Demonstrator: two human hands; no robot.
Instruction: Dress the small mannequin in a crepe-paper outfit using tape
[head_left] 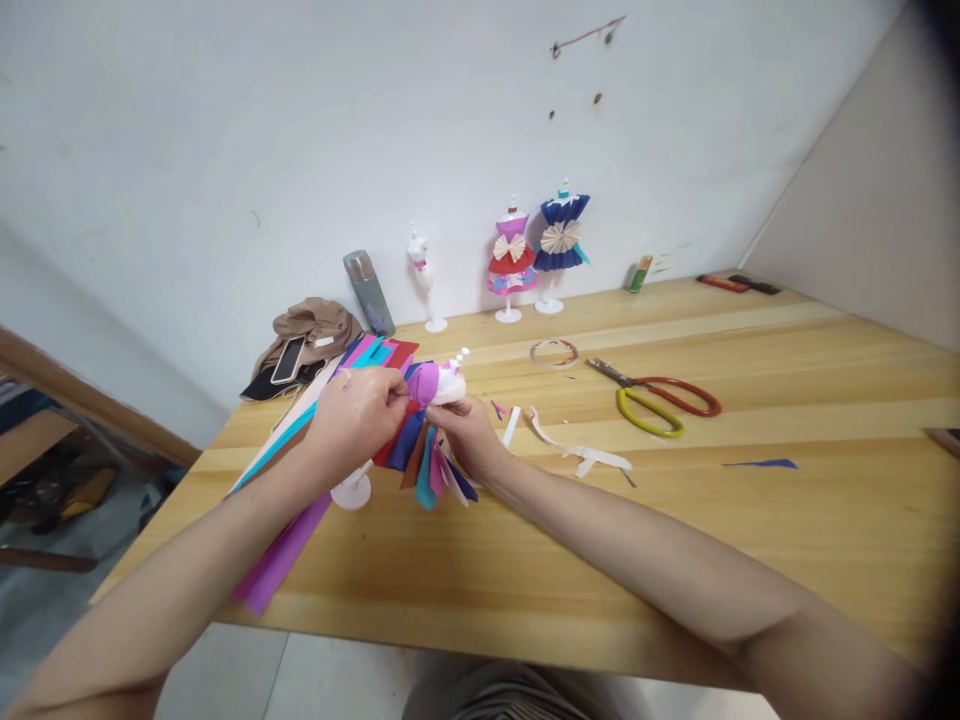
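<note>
Both nearly closed, the left hand (pixel 367 408) and right hand (pixel 471 432) pinch the paper-skirted mannequin (pixel 425 384), while any lettering on the far green tube (pixel 640 275) is unreadably small.

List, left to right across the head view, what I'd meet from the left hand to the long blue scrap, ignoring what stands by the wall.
Left hand, purple bodice, right hand, ring, scissors, long blue scrap. The pale strips overlap others' spans, so they're omitted.

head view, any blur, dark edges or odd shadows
Head view: blurred black shading at the right edge; head view: soft shadow on the wall, lower left; head view: scissors fairly clear, fine folds in the purple top indistinct.
</note>
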